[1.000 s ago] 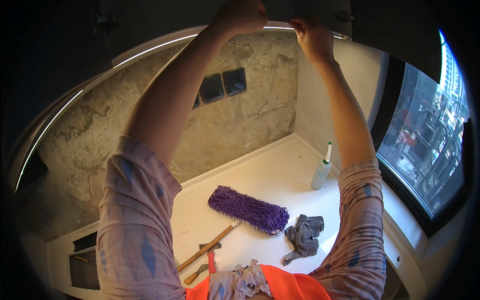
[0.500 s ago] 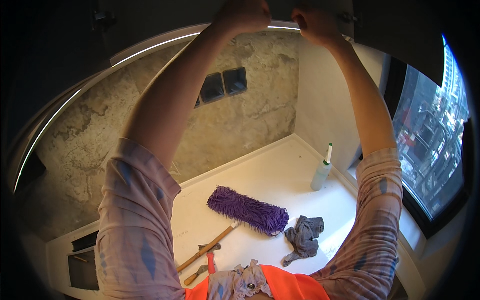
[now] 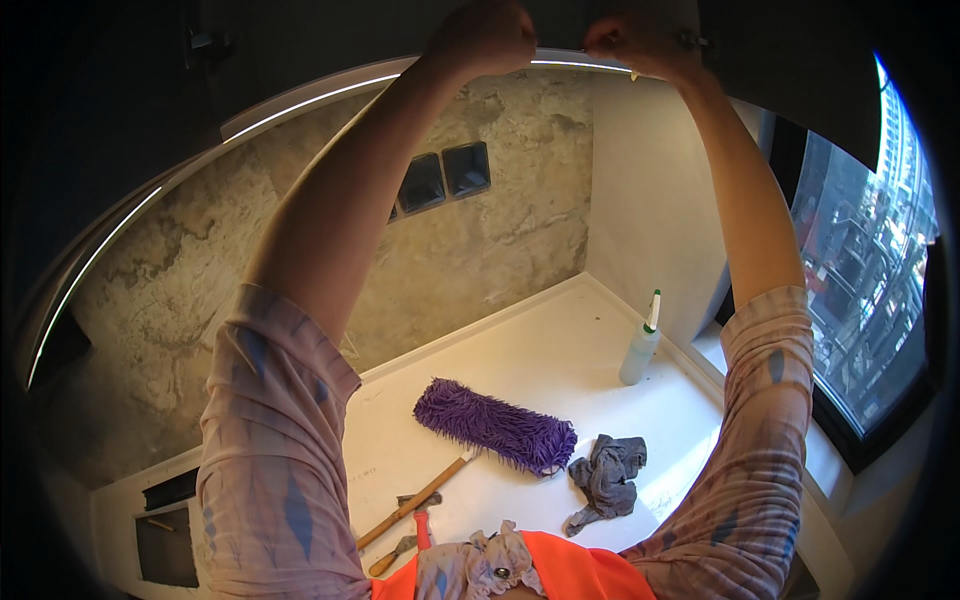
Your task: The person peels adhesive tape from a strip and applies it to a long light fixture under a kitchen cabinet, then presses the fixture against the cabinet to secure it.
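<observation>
Both arms are raised to the dark cabinet [image 3: 310, 40] at the top of the view. My left hand [image 3: 487, 38] is closed, its knuckles just above the lit strip. A short gap to its right, my right hand [image 3: 640, 45] is curled with its fingers pressed together near a cabinet hinge [image 3: 692, 40]. Shadow hides whatever the fingers of either hand may hold. Below them runs the glowing light strip [image 3: 310, 98] along the cabinet's lower edge.
A purple fluffy duster [image 3: 495, 425], a grey cloth [image 3: 607, 480] and a spray bottle [image 3: 640, 355] lie or stand on the white counter [image 3: 540, 335]. A wooden stick [image 3: 415, 503] and a scraper [image 3: 392, 556] are near my body. Sockets [image 3: 465, 169] sit in the wall; a window [image 3: 865, 270] is at right.
My right hand and forearm have shifted slightly to the right, and its fingers sit a little lower. My left hand stays nearly in place. The things on the counter have not moved.
</observation>
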Motion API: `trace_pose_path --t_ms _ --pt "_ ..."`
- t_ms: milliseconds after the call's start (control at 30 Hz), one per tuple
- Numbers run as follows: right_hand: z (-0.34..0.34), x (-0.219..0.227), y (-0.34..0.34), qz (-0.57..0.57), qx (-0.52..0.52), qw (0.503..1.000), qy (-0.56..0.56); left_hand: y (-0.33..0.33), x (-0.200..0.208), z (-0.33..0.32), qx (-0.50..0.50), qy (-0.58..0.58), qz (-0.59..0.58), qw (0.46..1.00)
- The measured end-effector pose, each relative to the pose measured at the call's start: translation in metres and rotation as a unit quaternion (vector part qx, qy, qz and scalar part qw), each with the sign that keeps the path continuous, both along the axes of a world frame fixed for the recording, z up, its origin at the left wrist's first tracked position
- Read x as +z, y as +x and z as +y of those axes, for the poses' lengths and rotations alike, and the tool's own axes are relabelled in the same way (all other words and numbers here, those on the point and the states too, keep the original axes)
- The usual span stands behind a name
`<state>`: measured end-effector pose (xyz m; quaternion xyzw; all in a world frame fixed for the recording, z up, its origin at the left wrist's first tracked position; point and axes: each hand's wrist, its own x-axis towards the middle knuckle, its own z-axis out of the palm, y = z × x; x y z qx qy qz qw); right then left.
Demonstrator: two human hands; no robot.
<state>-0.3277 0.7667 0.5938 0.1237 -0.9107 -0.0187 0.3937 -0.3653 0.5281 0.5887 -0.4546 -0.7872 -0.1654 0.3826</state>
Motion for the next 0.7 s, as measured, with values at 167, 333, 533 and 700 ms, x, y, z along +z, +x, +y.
trace_pose_path --t_ms 167,333,533,700 --pt "0.012 0.0 -0.011 0.018 0.046 0.999 0.017 0.01 -0.006 -0.002 -0.026 0.019 0.01 0.999" --pt "-0.005 -0.001 0.004 0.088 0.061 0.988 0.107 -0.003 0.0 0.001 0.003 -0.005 0.012 1.0" --pt "-0.022 -0.003 0.009 0.116 -0.003 0.985 0.128 -0.002 -0.001 0.002 -0.006 0.004 0.006 1.0" --pt "-0.023 -0.001 0.001 0.137 0.013 0.982 0.13 0.002 -0.001 0.002 0.007 -0.007 0.001 1.0"
